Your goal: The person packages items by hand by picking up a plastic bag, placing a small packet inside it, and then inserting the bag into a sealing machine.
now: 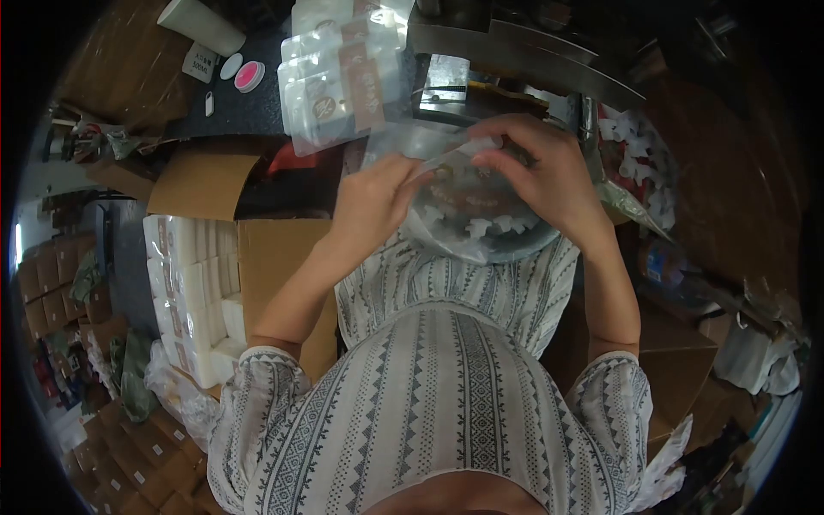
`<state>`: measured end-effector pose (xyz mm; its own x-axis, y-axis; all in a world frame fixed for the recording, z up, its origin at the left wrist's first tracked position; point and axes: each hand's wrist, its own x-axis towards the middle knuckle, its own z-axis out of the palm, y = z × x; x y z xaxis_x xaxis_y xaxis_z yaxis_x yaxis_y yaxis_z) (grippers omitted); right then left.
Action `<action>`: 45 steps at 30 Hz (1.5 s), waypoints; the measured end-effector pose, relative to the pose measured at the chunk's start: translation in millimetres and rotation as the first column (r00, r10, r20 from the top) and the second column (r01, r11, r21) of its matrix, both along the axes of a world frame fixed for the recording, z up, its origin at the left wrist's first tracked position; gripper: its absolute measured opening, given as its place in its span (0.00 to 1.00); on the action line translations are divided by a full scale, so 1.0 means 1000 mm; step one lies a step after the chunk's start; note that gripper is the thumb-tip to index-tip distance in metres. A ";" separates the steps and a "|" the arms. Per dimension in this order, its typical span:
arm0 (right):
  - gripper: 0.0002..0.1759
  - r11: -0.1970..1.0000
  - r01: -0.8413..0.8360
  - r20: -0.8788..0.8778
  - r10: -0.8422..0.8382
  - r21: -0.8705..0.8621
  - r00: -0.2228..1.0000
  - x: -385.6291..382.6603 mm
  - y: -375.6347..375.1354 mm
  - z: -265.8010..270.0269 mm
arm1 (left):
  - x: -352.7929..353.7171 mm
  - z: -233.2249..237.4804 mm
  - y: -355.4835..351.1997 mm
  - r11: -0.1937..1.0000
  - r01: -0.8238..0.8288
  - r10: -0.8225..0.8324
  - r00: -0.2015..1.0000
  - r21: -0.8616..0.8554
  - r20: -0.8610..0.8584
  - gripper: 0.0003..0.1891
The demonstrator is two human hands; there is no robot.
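Observation:
A clear plastic bag (453,154) is stretched between my two hands, above a round metal bowl (524,245). My left hand (375,196) is closed on the bag's left side. On the right, the thumb and fingers of my right hand (541,167) pinch its upper edge. Small white pieces (500,226) show in the bowl, partly through clear plastic. Brown print shows through the plastic too. Just beyond my left hand lies a stack of clear packs with brown labels (364,81).
An open carton (287,283) at the left stands beside rows of white packs (193,292). A white cup (202,26) and a pink round tub (249,76) are at the upper left. White pieces fill a bag (635,159) at the right. A metal machine edge (549,51) spans the top.

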<state>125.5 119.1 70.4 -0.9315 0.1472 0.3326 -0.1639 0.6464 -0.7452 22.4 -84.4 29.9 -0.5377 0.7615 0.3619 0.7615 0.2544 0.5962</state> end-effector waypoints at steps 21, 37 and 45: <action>0.14 0.640 0.528 0.114 -0.690 0.559 0.715 0.055 0.105 -0.042 | -0.069 -0.049 0.015 0.912 -0.410 0.347 0.780 -0.006 -0.520 0.17; 0.13 0.999 0.002 0.093 -0.006 0.038 0.996 -0.001 0.005 0.003 | 0.003 -0.008 0.009 0.999 -0.031 0.035 0.992 -0.035 0.118 0.06; 0.15 0.924 0.377 0.151 -0.382 0.059 0.912 0.033 0.047 -0.006 | -0.010 -0.020 0.084 0.987 -0.076 -0.127 0.177 0.142 0.976 0.14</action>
